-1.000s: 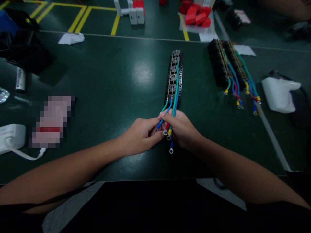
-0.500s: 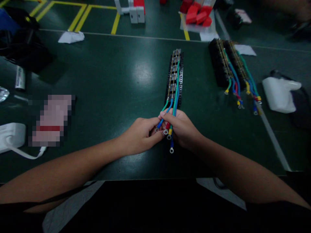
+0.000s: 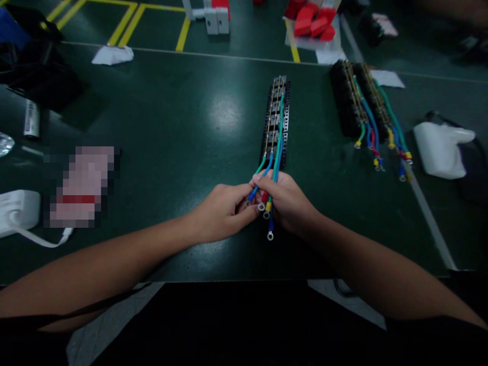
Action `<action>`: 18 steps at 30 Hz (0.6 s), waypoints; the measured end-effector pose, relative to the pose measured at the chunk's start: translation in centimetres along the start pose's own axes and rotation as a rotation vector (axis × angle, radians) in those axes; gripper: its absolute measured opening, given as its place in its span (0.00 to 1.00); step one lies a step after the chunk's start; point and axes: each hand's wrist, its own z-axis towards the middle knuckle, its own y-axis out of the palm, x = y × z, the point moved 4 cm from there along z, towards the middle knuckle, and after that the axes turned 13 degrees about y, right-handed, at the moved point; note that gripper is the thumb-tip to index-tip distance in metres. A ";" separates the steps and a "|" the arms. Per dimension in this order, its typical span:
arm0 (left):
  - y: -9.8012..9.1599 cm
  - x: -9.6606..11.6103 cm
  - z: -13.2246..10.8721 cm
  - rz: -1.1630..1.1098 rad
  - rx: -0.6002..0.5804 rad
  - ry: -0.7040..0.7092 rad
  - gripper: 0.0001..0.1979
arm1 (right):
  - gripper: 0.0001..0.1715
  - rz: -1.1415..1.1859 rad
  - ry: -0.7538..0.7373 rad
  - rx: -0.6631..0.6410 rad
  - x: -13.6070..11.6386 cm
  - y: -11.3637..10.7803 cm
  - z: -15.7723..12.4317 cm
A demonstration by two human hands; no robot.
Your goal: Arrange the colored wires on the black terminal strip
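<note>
A long black terminal strip (image 3: 273,119) with brass-coloured rods lies on the dark green table, its near end close to my hands. Green and blue wires (image 3: 279,147) run from it toward me and end in ring terminals (image 3: 266,214) with red, yellow and blue sleeves. My right hand (image 3: 292,201) is closed around these wires, thumb on top. At their loose ends, my left hand (image 3: 221,213) pinches near a blue-sleeved ring terminal (image 3: 249,198) with thumb and fingers. Some fingertips of both hands are hidden behind the wires.
Two similar wired strips (image 3: 358,99) lie at the right, beside a white object with a spout-like arm (image 3: 442,150). A blurred-out phone (image 3: 86,185) and a white charger (image 3: 19,211) are at the left. Red parts (image 3: 312,23) sit on plastic at the back.
Almost nothing differs. The whole view has shifted very slightly, while both hands keep the same hold on the wires.
</note>
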 end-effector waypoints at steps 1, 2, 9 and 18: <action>0.0 0.0 0.0 0.002 0.000 0.001 0.09 | 0.08 -0.003 0.000 0.001 0.0 0.0 0.0; 0.0 0.0 0.0 0.004 -0.001 0.002 0.09 | 0.08 -0.004 0.002 -0.001 0.0 0.0 0.0; -0.1 0.0 0.1 -0.003 0.009 0.014 0.09 | 0.09 0.000 0.016 -0.013 0.0 0.2 -0.1; 0.0 0.1 0.0 0.001 0.005 0.015 0.09 | 0.08 0.013 -0.003 -0.031 0.0 0.1 -0.1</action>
